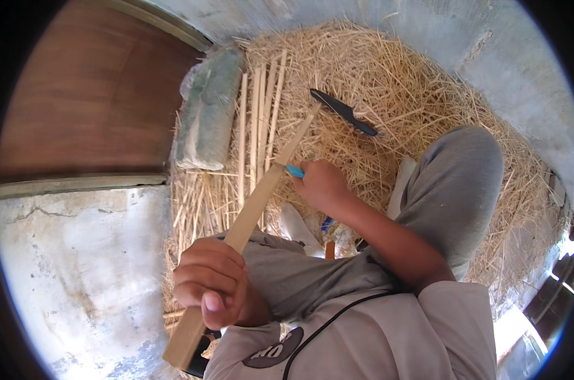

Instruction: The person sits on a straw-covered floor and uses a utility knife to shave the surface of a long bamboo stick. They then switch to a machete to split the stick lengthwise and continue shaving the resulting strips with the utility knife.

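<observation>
Over coarse straw [376,69], left grip [211,277] tight round a flat wooden strip [255,204], right grip [323,184] round blue handle [295,171].

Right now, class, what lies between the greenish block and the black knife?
In the head view, thin pale sticks lie beside the greenish block, then loose straw-like shavings; the held wooden strip ends next to the black knife.
</observation>
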### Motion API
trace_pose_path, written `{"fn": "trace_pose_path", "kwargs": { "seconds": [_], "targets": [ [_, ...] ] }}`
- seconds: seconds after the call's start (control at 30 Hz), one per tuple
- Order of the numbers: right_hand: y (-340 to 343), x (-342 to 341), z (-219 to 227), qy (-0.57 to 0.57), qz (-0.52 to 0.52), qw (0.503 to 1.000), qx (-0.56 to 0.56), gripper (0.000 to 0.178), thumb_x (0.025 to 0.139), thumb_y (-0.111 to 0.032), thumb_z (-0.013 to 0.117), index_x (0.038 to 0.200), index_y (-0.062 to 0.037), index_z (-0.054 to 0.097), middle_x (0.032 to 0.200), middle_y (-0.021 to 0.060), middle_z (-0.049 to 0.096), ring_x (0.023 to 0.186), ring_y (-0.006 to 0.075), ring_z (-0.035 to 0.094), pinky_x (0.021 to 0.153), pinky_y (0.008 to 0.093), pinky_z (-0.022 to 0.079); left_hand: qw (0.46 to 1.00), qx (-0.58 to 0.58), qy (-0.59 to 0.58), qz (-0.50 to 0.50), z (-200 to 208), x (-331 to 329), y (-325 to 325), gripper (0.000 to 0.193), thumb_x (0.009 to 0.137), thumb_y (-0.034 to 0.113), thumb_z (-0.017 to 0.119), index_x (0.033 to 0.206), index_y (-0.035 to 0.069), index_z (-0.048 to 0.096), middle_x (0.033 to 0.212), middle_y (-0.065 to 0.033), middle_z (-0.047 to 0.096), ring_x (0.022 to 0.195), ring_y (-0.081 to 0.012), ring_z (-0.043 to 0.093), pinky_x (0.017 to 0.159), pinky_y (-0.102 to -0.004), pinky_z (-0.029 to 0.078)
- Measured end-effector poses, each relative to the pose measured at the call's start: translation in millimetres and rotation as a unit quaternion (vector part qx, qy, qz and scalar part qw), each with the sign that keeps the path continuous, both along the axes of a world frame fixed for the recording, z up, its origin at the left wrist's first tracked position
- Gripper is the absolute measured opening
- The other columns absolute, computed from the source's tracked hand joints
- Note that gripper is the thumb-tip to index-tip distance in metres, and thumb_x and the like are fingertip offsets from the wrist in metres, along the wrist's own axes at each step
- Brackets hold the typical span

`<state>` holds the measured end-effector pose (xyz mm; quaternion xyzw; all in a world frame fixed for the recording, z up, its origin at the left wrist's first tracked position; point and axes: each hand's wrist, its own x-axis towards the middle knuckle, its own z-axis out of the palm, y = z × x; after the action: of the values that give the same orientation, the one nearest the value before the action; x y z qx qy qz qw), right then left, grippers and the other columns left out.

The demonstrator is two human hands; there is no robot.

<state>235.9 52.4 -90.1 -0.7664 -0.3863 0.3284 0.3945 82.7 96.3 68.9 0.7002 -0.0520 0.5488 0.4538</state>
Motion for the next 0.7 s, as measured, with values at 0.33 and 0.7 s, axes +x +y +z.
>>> {"fn": "trace_pose_path", "kwargs": {
  "seconds": [0.33,0.7],
  "targets": [
    [1,24,-25,-0.007,-0.076,0.993,-0.090,0.035,0.093,-0.027,0.061,0.084,0.0049,0.073,0.072,0.0214,0.069,0.071,0.0383,0.072,0.067,0.0483,0.056,0.996,0.058,-0.035,0.055,-14,16,-42,0.038,0.094,0.015,0.045,0.059,0.014,0.032,0.046,0.0025,0.035,0.033,-0.0118,0.036,0.032,-0.0302,0.037],
    [-3,8,-15,0.089,0.025,0.996,-0.004,0.037,0.097,-0.031,0.061,0.085,0.0033,0.069,0.065,0.0210,0.064,0.063,0.0369,0.067,0.064,0.0498,0.052,0.993,0.021,-0.077,0.089,-18,-9,-7,0.060,0.103,0.064,0.037,0.068,0.015,0.036,0.052,0.0033,0.034,0.040,-0.0090,0.029,0.037,-0.0231,0.031]
  ]
}}
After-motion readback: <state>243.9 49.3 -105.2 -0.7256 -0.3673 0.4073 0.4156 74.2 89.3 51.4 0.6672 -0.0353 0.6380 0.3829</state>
